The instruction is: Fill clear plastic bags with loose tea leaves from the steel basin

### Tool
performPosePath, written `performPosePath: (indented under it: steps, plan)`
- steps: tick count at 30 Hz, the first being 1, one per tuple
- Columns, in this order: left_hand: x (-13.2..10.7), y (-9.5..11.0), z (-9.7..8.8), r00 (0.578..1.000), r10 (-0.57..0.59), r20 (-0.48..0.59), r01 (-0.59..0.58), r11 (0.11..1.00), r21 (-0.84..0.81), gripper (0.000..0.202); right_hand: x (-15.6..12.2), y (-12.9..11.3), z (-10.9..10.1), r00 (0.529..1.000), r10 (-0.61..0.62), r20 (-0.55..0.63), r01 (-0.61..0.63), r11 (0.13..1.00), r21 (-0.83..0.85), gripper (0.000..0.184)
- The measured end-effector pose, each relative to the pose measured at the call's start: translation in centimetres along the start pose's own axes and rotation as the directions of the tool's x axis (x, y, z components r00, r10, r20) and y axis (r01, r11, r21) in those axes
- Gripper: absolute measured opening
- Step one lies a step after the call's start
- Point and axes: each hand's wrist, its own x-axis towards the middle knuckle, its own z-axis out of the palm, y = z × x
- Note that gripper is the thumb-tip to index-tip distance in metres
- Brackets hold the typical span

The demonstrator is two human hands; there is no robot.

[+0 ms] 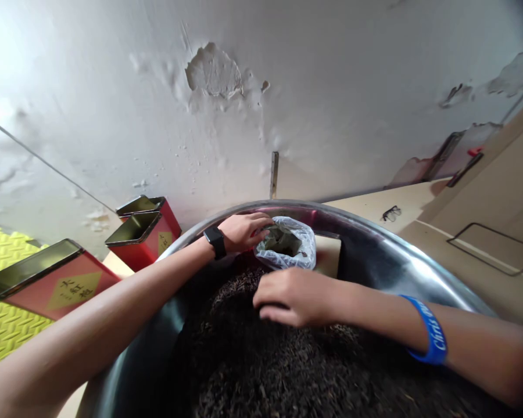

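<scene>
A big metal basin (375, 244) in front of me is filled with dark loose tea leaves (261, 360). At its far side sits a clear plastic bag (287, 244), open at the top, with some leaves inside. My left hand (244, 230), with a black watch on the wrist, grips the bag's left edge. My right hand (294, 297), with a blue wristband on the arm, lies palm down on the leaf pile just in front of the bag, fingers curled into the leaves.
Three red tea tins (52, 278) with open tops stand left of the basin, two of them (143, 229) near the peeling white wall. A yellow foam mat (4, 325) lies at far left. A tan surface with glasses (391, 213) is at right.
</scene>
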Motion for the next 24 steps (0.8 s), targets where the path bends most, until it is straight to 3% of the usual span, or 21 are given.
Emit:
performPosePath:
  steps: [2, 4, 7, 12, 16, 20, 22, 24]
  plan:
    - [0.0, 0.0, -0.1, 1.000, -0.017, 0.004, 0.017, 1.000, -0.002, 0.032, -0.2, -0.4, 0.9, 0.968, -0.009, 0.250, 0.011, 1.000, -0.007, 0.038]
    - [-0.1, 0.1, -0.2, 1.000, -0.024, 0.005, 0.024, 1.000, -0.008, 0.031, -0.5, 0.1, 1.8, 0.910, 0.094, 0.405, -0.069, 0.995, -0.078, 0.053]
    - [0.0, 0.4, -0.4, 0.999, -0.045, 0.009, 0.045, 0.999, -0.025, 0.026, -0.8, 1.4, 2.5, 0.813, 0.206, 0.545, -0.155, 0.978, -0.139, 0.066]
    - [0.1, 0.8, -0.6, 0.997, -0.073, 0.011, 0.073, 0.997, -0.023, 0.023, -0.5, 1.7, 2.7, 0.691, 0.185, 0.698, -0.128, 0.983, -0.133, 0.071]
    - [0.0, 0.6, -0.3, 0.994, -0.107, -0.006, 0.107, 0.994, 0.022, 0.021, -0.1, 1.0, 3.1, 0.698, 0.139, 0.703, -0.049, 0.988, -0.146, 0.046]
    - [0.0, 0.5, -0.3, 0.993, -0.119, -0.018, 0.120, 0.991, 0.055, 0.022, -0.1, 0.0, 2.6, 0.718, 0.030, 0.695, -0.041, 0.999, -0.001, 0.015]
    - [-0.1, 0.5, -0.3, 0.993, -0.115, -0.014, 0.115, 0.991, 0.064, 0.022, -0.1, -0.5, 1.5, 0.769, -0.051, 0.637, -0.047, 0.990, 0.136, 0.015]
    - [-0.1, 0.4, -0.2, 0.994, -0.110, -0.011, 0.110, 0.992, 0.069, 0.023, -0.1, -0.8, 0.0, 0.867, -0.107, 0.487, -0.049, 0.953, 0.298, 0.017]
